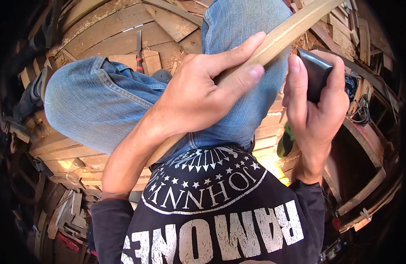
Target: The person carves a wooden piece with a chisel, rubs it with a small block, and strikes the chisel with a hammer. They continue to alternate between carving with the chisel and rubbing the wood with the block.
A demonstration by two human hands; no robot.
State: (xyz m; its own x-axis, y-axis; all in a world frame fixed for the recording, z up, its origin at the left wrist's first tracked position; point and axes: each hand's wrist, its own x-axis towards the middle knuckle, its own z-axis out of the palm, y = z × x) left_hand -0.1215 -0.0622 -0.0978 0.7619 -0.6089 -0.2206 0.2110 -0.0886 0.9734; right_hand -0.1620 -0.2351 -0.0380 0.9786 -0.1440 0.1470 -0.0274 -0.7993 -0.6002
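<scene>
The fingers of my left hand are closed around a long, narrow strip of pale brown wood, index finger along one side and thumb along the other. It slants across my lap, over the worn blue denim of my jeans, its upper part reaching out past my right knee and its lower part passing beneath my left forearm. I judge it light for its length and fairly stiff, though a piece this slim may flex if held only near one end. The surface looks dry and smooth, so it should not slip much; an edge could carry splinters, and a hard knock might dent it. Near the middle seems the best place to take hold, with thumb and fingers on opposite sides. The fingers of my right hand grasp a dark, glossy rectangular block with a bevelled end, beside the strip but apart from it. It looks like metal, which would make it dense, rigid and rather slick; I would grip its long sides, as here, and mind the crisp end edge. Beyond my knees, a chisel with a red and black handle lies on the wooden planking.
</scene>
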